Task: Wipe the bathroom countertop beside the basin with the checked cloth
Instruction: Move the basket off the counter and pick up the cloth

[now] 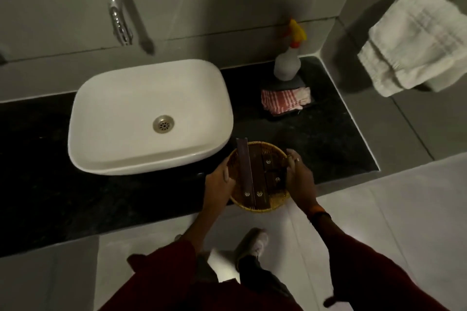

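Head view: a round woven basket is held at the front edge of the dark tabletop, just right of the white basin. The left hand is wrapped on the basket's left rim and the right hand on its right rim, so each grip is closed on the basket. Several flat dark packets are seen inside it, one long packet standing tilted against the far-left rim.

The cloth, striped or checked in red and white, is not in either grip. It lies folded on a small dark tray on the tabletop, well beyond the hands, toward the back right corner and right of the basin. A pale spray bottle with a yellow and red trigger head is stood just behind the cloth, near the wall. Whether the bottle shares the tray cannot be told.

A chrome tap is mounted on the wall above the basin. A white towel is hung at the far right. Dark red sleeves and one shoe on the pale floor are visible below.
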